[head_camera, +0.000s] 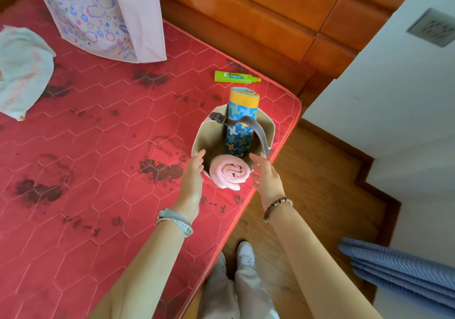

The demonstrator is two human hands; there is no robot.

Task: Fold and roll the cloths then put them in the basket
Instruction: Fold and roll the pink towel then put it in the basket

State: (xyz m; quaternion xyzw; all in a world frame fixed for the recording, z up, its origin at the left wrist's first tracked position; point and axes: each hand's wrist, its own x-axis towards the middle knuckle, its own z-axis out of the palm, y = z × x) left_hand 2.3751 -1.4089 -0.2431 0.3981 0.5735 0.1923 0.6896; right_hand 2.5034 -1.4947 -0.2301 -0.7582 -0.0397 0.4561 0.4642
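Note:
A beige fabric basket (267, 128) with a brown strap stands near the right edge of the red mattress. Inside it a blue and yellow patterned cloth roll (242, 119) stands upright at the back. A pink rolled cloth (230, 172) sits at the basket's near rim, its spiral end facing me. My left hand (193, 173) is just left of the pink roll, fingers straight by the basket's rim. On the roll's other side my right hand (264, 173) is open, holding nothing. A crumpled pale cloth (22, 70) lies at the far left.
A pink printed tote bag (103, 13) stands at the back of the red mattress (98, 146). A green tube (235, 76) lies behind the basket. The mattress edge runs diagonally at the right, with wooden floor (310, 183) and my feet below. Blue striped fabric (403, 269) hangs at lower right.

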